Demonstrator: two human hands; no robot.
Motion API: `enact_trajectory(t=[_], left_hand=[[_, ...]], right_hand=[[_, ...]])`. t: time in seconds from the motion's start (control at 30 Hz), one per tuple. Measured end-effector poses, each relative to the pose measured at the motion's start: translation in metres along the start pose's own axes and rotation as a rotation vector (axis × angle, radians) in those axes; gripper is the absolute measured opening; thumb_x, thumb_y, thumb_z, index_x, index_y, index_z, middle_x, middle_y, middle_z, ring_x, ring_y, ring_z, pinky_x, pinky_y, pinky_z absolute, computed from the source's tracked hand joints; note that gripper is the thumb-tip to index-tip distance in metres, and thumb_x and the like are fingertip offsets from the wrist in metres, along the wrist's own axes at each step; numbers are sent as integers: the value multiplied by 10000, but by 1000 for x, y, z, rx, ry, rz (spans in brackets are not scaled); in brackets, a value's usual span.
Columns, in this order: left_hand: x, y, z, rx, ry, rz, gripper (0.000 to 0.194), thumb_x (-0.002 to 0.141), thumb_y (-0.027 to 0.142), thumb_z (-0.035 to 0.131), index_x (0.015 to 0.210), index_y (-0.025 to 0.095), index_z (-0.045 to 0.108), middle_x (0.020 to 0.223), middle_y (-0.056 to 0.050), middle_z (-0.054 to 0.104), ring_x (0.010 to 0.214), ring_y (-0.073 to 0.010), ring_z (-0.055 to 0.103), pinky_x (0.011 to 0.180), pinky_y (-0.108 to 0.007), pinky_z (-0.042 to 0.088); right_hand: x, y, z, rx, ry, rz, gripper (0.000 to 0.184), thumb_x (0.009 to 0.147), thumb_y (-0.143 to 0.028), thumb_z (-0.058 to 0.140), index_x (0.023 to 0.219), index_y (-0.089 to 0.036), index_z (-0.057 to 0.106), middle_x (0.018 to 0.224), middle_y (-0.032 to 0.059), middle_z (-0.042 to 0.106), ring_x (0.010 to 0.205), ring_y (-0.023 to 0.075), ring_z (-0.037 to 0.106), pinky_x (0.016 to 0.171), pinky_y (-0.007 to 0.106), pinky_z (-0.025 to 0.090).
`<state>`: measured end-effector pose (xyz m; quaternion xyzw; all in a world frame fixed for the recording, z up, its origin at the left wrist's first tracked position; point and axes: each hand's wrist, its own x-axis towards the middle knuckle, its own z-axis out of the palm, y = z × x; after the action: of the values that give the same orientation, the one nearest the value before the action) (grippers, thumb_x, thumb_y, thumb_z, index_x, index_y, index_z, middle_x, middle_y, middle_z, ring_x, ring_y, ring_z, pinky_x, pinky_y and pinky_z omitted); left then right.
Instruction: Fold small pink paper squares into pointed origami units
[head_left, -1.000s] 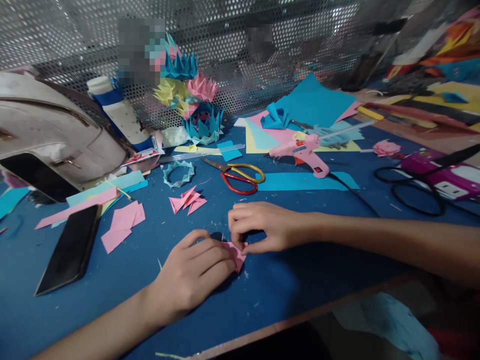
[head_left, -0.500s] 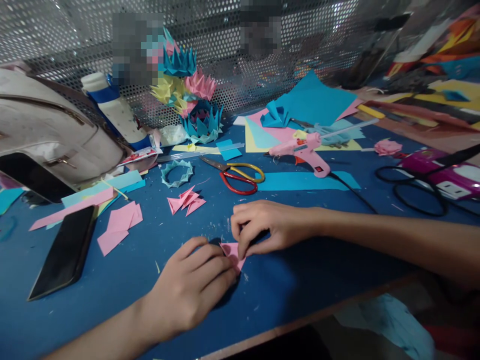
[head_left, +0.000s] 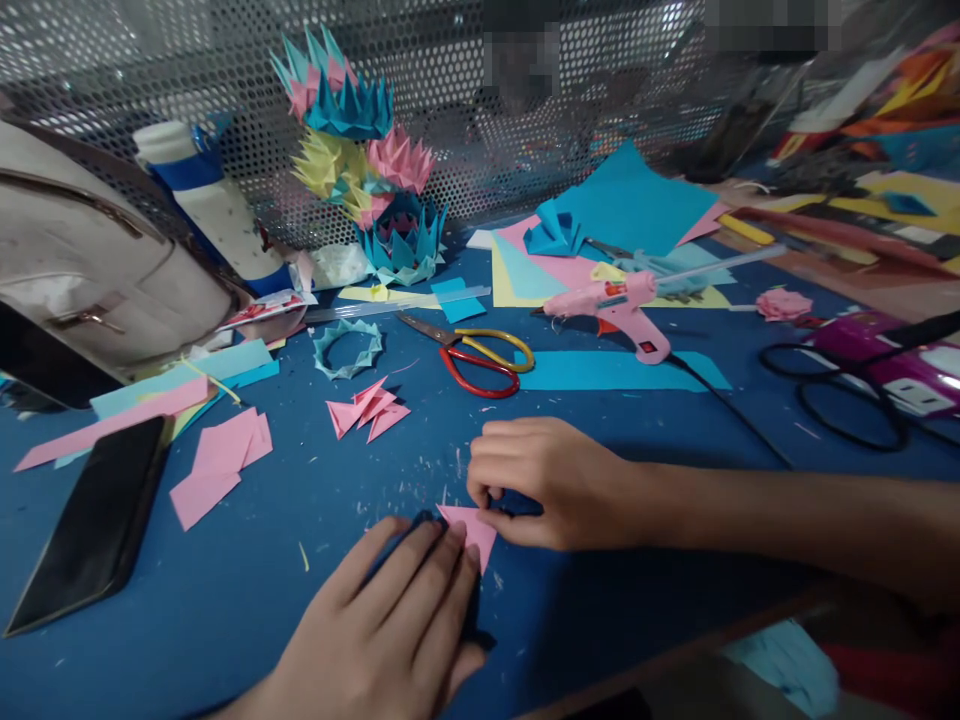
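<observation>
A small pink paper [head_left: 478,530], folded into a triangle, lies on the blue table in front of me. My left hand [head_left: 390,610] is open, fingers stretched out, with the fingertips pressing on the paper's left part. At the paper's right corner my right hand [head_left: 551,485] is closed, thumb and forefinger pinching the edge and the other fingers curled. Beyond the hands lie several folded pink paper triangles [head_left: 369,409], and behind them a pale blue paper ring [head_left: 347,350]. Flat pink paper pieces [head_left: 217,462] are off to the left.
Scissors [head_left: 480,358] with red and yellow handles lie beyond my right hand, beside a blue paper strip [head_left: 630,370] and a pink glue gun [head_left: 615,310] with its cord. Two phones, including one [head_left: 90,520], a bottle [head_left: 214,205] and a bag stand left. Folded-paper flowers [head_left: 401,235] rise behind.
My left hand has flattened, its fingers stretching further over the folded pink paper. The right fingers have shifted to the paper's upper right corner. The whole view has swung slightly.
</observation>
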<state>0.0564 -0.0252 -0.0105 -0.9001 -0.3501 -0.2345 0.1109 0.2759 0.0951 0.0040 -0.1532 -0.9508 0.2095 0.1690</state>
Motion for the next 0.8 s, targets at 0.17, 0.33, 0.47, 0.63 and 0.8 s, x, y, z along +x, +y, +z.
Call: enact_trajectory(t=[0.17,0.33,0.47,0.63,0.8], left_hand=[[0,1,-1,16,-5,-70,392,1071,417,460,1149,170,753,1184,-31,751,1121,-200,657,1240,-357,212],[3,-4,-4,-12,-68,-12,410,1100,344,381,1189,140,725,1283,-72,703,1247,-192,608,1217,-327,268],[2,-9,-5,-14,-103,22,393,1093,341,407,1241,125,700,1325,-83,679,1291,-214,589,1224,-362,263],[-2,-6,-4,3,-94,-40,406,1078,411,437,1263,157,695,1340,-80,669,1287,-237,600,1223,-367,260],[1,-5,-10,64,-115,-35,415,1084,428,394,1226,200,710,1306,-77,688,1226,-272,639,1113,-418,375]], right_hand=[[-3,-5,-1,-241,25,-120,210,1005,-275,536,828,-189,610,790,1,614,701,161,432,612,333,272],[-3,0,-3,-401,58,-315,239,991,-198,553,756,-184,596,775,7,589,732,173,415,608,342,261],[-2,8,-14,-303,-1,-381,260,1006,-344,567,818,-183,647,803,9,611,774,182,436,652,355,306],[2,10,-33,-231,-211,-445,271,1015,-276,537,780,-183,634,776,8,601,759,179,444,667,358,316],[5,11,-38,-183,-256,-422,313,1014,-282,529,737,-179,632,737,13,592,720,177,432,637,353,300]])
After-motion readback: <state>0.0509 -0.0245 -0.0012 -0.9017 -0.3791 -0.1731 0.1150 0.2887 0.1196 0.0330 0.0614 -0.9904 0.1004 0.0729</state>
